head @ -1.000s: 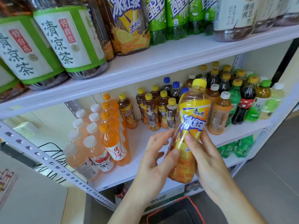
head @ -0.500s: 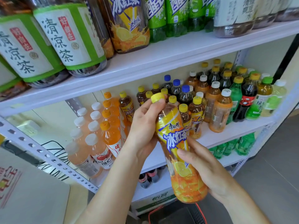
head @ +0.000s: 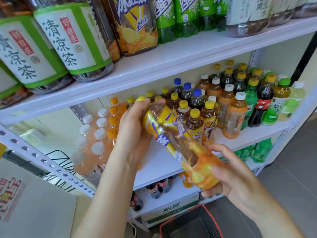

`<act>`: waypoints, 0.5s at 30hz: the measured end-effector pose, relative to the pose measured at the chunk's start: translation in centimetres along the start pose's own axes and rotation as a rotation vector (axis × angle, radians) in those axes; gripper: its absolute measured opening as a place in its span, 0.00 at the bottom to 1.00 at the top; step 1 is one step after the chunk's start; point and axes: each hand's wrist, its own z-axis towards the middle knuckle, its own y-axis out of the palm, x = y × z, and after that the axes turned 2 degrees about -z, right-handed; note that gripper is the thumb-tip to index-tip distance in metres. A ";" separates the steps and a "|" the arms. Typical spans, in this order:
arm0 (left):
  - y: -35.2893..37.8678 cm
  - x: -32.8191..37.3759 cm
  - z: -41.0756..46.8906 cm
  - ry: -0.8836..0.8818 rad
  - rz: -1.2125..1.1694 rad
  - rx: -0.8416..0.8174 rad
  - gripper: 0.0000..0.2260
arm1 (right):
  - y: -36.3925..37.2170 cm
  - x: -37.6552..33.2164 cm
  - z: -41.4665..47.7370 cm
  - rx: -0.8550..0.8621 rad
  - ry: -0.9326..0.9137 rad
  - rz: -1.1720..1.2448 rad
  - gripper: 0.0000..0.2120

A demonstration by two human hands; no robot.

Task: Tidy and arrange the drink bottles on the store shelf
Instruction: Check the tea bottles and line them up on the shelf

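Both hands are on it: left hand (head: 135, 134) curls round the neck of the iced tea bottle (head: 173, 141) just under its yellow cap (head: 140, 98), while right hand (head: 229, 177) cups the base from below. On the head view the bottle hangs tilted in front of the middle shelf (head: 243, 136), cap up-left toward the shelf, base down-right toward the person, so the left hand is nearer. Matching yellow-capped bottles (head: 194, 125) stand just right of it, and it looks to need righting before it slots in
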 end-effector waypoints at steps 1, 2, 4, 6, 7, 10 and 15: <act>-0.3 0.1 0.0 -0.022 -0.031 -0.032 0.07 | 0.0 -0.1 0.0 -0.001 0.062 0.105 0.29; -0.5 0.1 -0.1 -0.032 -0.056 -0.062 0.05 | 0.1 -0.2 0.1 0.019 0.127 0.196 0.31; -0.8 -0.2 -0.2 -0.024 -0.064 -0.101 0.05 | 0.1 -0.1 0.3 0.066 0.237 0.306 0.30; -1.2 -0.5 -0.3 -0.006 -0.053 -0.152 0.07 | -0.1 0.0 0.4 0.094 0.313 0.341 0.30; -1.3 -0.6 -0.4 0.000 -0.055 -0.176 0.08 | -0.1 -0.1 0.4 0.094 0.333 0.349 0.29; -1.4 -0.6 -0.6 0.039 -0.040 -0.185 0.07 | -0.1 0.0 0.3 0.081 0.368 0.364 0.28; -1.1 -0.6 -0.7 0.160 0.113 -0.024 0.12 | -0.5 0.8 1.3 0.121 0.276 0.373 0.26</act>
